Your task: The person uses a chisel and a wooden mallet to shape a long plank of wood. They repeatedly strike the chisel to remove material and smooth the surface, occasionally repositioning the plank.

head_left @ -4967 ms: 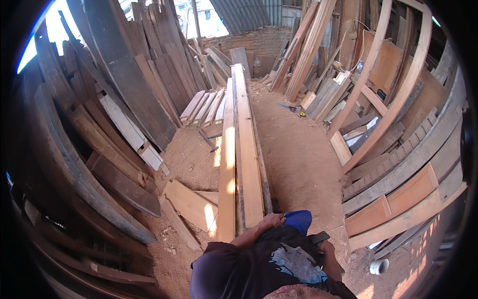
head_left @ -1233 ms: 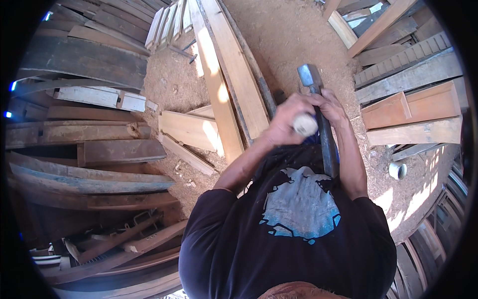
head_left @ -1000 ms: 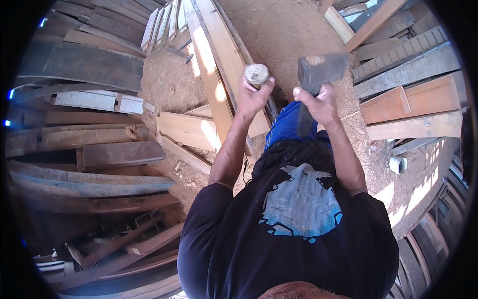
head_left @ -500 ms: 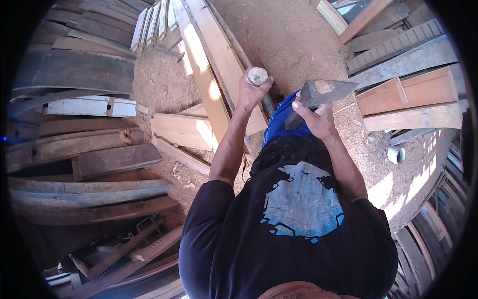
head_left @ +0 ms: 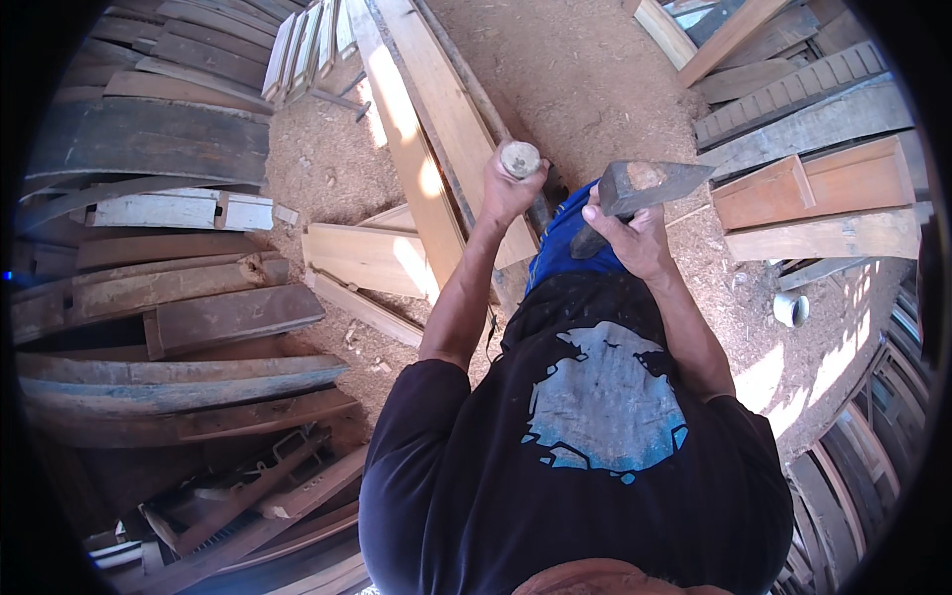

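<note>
My left hand (head_left: 504,194) is closed round an upright chisel handle (head_left: 521,159). Its round, pale, battered end faces up, while the blade is hidden below the fist. Beneath and beside that hand runs a long light-brown plank (head_left: 446,89), with another plank (head_left: 397,109) along its left. To the right, my right hand (head_left: 640,238) grips a hammer (head_left: 684,179) close under its head. The dark metal head is blocky at one end and tapers to a point toward the right. A dark piece below it, by my thumb, looks like the handle. The two tools are apart.
Stacked old boards (head_left: 178,139) line the left side. A timber panel (head_left: 372,258) lies low beside the planks. On the right are more boards (head_left: 823,233) and a white cup-like container (head_left: 790,309) on the shavings-covered floor (head_left: 585,79).
My left hand and the chisel have shifted very slightly right and down in the picture, and the handle's end looks a little more tilted. My right hand and hammer are nearly unmoved.
</note>
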A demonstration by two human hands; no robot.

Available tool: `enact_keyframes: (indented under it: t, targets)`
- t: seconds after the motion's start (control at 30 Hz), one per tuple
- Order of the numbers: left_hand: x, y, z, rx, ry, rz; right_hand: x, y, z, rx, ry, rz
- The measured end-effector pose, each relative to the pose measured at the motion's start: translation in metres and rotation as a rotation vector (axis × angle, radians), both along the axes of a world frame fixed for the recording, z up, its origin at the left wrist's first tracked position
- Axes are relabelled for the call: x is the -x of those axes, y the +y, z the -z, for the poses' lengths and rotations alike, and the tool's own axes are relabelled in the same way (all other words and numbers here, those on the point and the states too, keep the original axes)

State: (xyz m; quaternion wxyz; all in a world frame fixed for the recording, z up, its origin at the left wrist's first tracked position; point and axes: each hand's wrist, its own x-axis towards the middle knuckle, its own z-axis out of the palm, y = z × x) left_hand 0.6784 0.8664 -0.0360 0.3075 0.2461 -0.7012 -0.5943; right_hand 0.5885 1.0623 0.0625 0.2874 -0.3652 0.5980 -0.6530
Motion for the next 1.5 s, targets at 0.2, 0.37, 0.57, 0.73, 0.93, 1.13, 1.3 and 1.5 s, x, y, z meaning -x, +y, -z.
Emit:
enact_keyframes:
  t: [0.2,0.37,0.57,0.73,0.93,1.13,1.3,1.5]
  targets:
    - [-0.008,0.012,0.002,0.159,-0.018,0.224,0.010,-0.002,0.017,-0.083,0.104,-0.095]
    - [-0.014,-0.005,0.006,-0.040,0.016,0.086,-0.001,-0.021,-0.045,0.039,0.235,0.096]
    - [-0.023,-0.001,0.007,0.007,0.049,0.140,0.014,-0.050,-0.043,0.082,0.468,0.025]
    - [-0.027,0.012,0.022,0.125,0.058,0.114,0.028,-0.053,-0.030,-0.721,0.823,-0.270]
    - [-0.015,0.005,0.021,-0.107,0.024,0.060,0.013,-0.042,-0.041,-0.197,0.637,-0.030]
    - [-0.007,-0.007,0.011,-0.088,-0.091,-0.002,0.009,-0.022,-0.079,-0.067,0.369,0.060]
    - [-0.009,-0.002,0.008,-0.087,-0.080,-0.018,0.006,-0.008,-0.102,-0.065,0.303,0.184]
    - [-0.017,0.011,0.008,-0.056,-0.029,0.024,0.006,-0.023,-0.088,-0.063,0.382,0.150]
